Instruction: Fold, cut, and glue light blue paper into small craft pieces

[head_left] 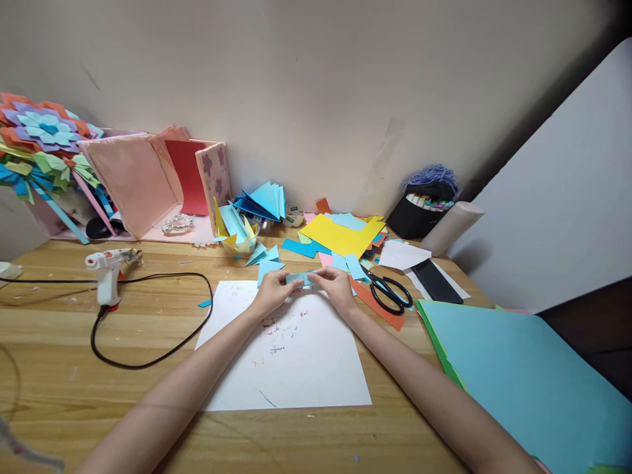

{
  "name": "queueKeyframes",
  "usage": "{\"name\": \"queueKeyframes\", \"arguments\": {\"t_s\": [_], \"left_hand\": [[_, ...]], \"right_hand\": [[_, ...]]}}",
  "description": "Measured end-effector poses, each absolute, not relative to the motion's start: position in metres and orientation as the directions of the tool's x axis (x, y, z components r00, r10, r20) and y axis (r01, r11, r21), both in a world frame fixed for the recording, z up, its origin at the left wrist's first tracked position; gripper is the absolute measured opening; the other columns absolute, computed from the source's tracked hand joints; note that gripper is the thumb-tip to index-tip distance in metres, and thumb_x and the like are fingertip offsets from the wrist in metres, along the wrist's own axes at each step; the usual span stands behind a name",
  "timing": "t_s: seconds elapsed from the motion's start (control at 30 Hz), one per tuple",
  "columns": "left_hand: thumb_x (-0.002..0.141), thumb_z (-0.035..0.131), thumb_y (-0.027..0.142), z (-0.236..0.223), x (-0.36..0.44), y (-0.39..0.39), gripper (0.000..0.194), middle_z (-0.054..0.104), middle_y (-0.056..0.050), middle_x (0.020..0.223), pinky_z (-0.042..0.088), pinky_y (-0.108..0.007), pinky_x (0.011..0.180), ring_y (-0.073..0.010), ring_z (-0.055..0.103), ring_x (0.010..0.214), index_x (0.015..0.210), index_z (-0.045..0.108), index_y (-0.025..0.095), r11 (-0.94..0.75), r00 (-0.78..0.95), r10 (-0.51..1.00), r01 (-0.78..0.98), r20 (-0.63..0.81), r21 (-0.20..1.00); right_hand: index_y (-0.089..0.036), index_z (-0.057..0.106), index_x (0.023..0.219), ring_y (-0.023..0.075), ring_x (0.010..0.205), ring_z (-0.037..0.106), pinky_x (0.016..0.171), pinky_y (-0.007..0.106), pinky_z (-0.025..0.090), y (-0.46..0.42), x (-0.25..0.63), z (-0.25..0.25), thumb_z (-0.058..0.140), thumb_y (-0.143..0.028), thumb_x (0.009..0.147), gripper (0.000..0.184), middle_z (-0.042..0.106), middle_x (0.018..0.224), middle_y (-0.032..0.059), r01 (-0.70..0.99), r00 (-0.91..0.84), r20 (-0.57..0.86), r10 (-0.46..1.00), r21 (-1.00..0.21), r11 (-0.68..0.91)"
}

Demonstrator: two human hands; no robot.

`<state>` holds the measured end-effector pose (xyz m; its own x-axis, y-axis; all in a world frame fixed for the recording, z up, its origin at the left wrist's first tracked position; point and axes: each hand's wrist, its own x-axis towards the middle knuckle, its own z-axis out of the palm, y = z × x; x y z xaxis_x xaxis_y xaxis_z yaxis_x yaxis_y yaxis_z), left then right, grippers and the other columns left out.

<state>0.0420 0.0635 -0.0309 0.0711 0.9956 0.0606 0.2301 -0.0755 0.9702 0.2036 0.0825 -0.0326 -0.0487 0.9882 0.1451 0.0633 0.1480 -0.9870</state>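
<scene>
Between my two hands is a small light blue strip of paper (298, 280). My left hand (274, 288) pinches its left end, and my right hand (334, 284) pinches the right end. Both hands are over the top edge of a white sheet (291, 368) that carries coloured marks. Close beyond my left hand lie folded light blue paper pieces (266, 255). To the right of my right hand rest black-handled scissors (390, 293), partly over an orange paper strip (378, 306).
At left stands a white glue gun (107, 276) with its black cord looped on the table. Yellow paper (340, 234) and other scraps are heaped at the back. A pink box (131, 178), a black pen holder (415, 214) and large light blue sheets (523, 375) surround the work area.
</scene>
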Motion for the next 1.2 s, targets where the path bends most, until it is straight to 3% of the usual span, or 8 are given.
{"name": "queueKeyframes", "arguments": {"t_s": [0.2,0.73,0.97,1.2], "left_hand": [[0.07,0.058,0.044,-0.0243,0.041,0.0617,0.032,0.06,-0.001,0.056,0.033,-0.021,0.046,-0.0114,0.049,0.05,0.068,0.065,0.012,-0.145,0.127,0.986,0.348,0.107,0.926],[0.081,0.046,0.04,-0.0226,0.041,0.0588,0.035,0.059,0.001,0.059,0.032,-0.021,0.052,-0.0108,0.048,0.057,0.066,0.064,0.014,-0.277,0.192,0.958,0.441,0.212,0.854],[0.083,0.042,0.037,-0.024,0.0411,0.0582,0.033,0.065,-0.001,0.069,0.035,-0.023,0.058,-0.0133,0.052,0.062,0.078,0.067,0.016,-0.302,0.194,0.953,0.525,0.233,0.796],[0.084,0.037,0.037,-0.0204,0.043,0.0574,0.033,0.064,-0.001,0.062,0.035,-0.024,0.061,-0.0154,0.054,0.064,0.073,0.061,0.017,-0.275,0.223,0.959,0.57,0.176,0.774]], "right_hand": [[-0.016,0.066,0.062,0.017,0.061,0.061,0.058,0.027,0.047,0.0827,0.2034,-0.0351,0.073,-0.032,0.056,0.019,0.067,0.063,0.0042,0.07,-0.045,0.173,0.984,-0.982,0.176],[-0.016,0.056,0.058,0.0119,0.055,0.054,0.055,0.024,0.042,0.0876,0.2051,-0.0389,0.076,-0.032,0.052,0.026,0.06,0.058,-0.0006,-0.016,-0.066,0.131,0.989,-0.991,0.13],[-0.017,0.062,0.081,0.0137,0.06,0.059,0.057,0.024,0.044,0.0884,0.2072,-0.0372,0.076,-0.031,0.054,0.033,0.064,0.064,-0.0002,-0.074,-0.108,0.097,0.989,-0.993,0.089],[-0.017,0.064,0.063,0.0153,0.062,0.06,0.061,0.027,0.046,0.0899,0.2072,-0.0411,0.076,-0.032,0.054,0.021,0.067,0.066,0.0029,-0.063,-0.098,0.129,0.987,-0.99,0.123]]}}
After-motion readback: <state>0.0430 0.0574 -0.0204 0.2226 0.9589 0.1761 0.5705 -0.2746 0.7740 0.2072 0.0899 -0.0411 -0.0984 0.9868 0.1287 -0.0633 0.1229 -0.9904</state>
